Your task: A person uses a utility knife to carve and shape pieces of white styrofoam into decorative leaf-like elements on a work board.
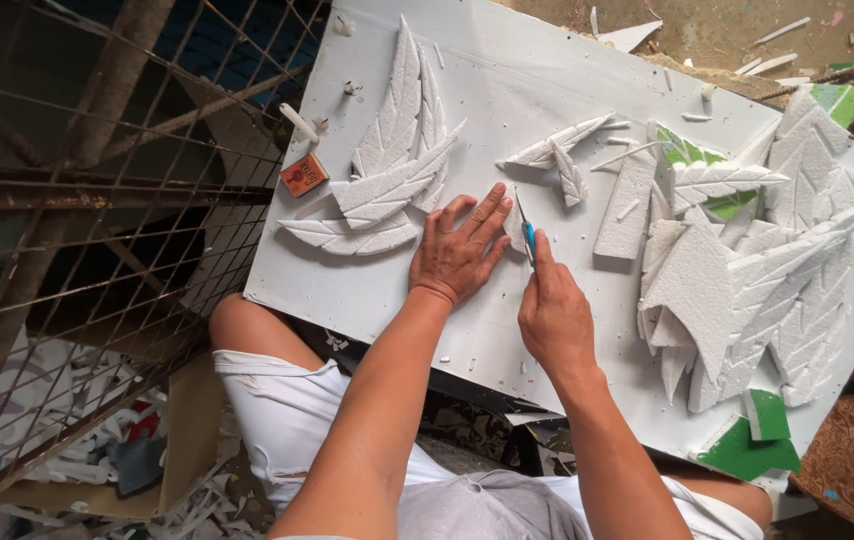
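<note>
Foam piece: the small white foam piece [515, 226] you are cutting lies on the white board [507, 90], near its front edge, between your two hands and mostly hidden by them.
Handling: judge it as very light, stiff but crumbly; it looks likely to snap at its thin tips and dent under a hard press, so hold it flat with spread fingers, not a pinch.
Left hand: your left hand [459, 250] lies palm down, fingers spread, pressing the piece to the board.
Right hand: your right hand [553, 315] is closed around a blue-handled knife [528, 236], its blade tip at the piece, just beside your left fingertips.
Hands together: they are close, almost touching at the piece.
Finished leaves: carved white leaf shapes [392, 165] lie fanned to the left; two smaller ones [559, 150] lie above the knife.
Stock pile: a heap of carved foam pieces [757, 280] sits to the right, with green sheets [747, 450] showing under it.
Small box: a small orange rectangular box [304, 174] with printing lies at the board's left edge, beside the leaves.
Surroundings: a rusty wire mesh [97, 200] stands to the left; foam scraps litter the floor.
</note>
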